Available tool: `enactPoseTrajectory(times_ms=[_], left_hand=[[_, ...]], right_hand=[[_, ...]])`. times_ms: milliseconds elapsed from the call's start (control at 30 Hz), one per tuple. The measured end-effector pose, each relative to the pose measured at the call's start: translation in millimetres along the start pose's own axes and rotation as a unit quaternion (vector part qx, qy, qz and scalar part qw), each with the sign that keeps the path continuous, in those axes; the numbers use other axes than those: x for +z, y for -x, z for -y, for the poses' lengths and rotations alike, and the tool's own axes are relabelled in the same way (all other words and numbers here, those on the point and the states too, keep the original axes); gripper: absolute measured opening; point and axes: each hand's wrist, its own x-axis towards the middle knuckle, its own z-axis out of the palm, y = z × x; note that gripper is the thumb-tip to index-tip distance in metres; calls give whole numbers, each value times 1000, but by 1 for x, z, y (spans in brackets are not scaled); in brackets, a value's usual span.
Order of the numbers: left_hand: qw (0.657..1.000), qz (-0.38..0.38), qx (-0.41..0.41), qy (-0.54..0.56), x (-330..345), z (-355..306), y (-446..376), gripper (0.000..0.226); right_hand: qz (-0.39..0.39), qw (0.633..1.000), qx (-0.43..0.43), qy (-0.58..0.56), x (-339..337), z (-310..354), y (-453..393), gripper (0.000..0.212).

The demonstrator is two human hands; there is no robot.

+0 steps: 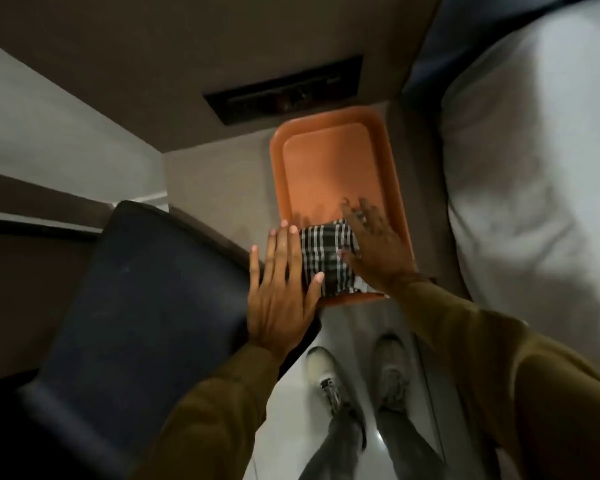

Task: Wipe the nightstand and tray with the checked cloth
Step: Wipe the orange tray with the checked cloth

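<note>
Wiping the tray (329, 161) looks like the step right now. The orange tray sits on the nightstand (215, 188), next to the bed (534, 168). The checked cloth (326, 258) lies folded in the near end of the tray. The right hand (374, 244) is flat and open, pressing on the cloth's right side, not squeezing it. The left hand (281, 285) is open too, fingers spread, with its thumb touching the cloth's left edge. I think the next move is to push the cloth toward the far end, pressing down so it does not slip.
</note>
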Motion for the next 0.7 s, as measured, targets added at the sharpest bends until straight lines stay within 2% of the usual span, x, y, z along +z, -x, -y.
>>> enactPoseTrajectory(times_ms=[133,200,267,367,433,500,567,633,700], left_hand=[[1000,20,16,-7,14,3,-6,77],[999,26,27,-5,18,2,-8,77],[999,25,46,-6,21,3,-7,78],[997,33,62,-22,18,-1,-1,78],[997,34,71,-24,9,-5,8,77],[996,29,78,-16,-2,-6,18,77],[996,16,88,-10,-14,-3,26,77],[994,7,108,-13,-27,0,37,76],[989,1,144,-21,-34,5,49,75]], right_hand=[[6,1000,5,16,6,1,-17,102],[-16,998,24,47,10,6,-21,100],[-24,997,35,68,7,12,-21,85],[-28,996,39,81,-1,16,-14,43],[-20,999,47,8,-9,18,1,37],[-8,996,54,-75,-17,17,19,40],[-23,987,66,-144,-23,14,38,31],[-60,968,87,-228,-25,12,62,23],[-100,932,93,-335,-24,11,88,35]])
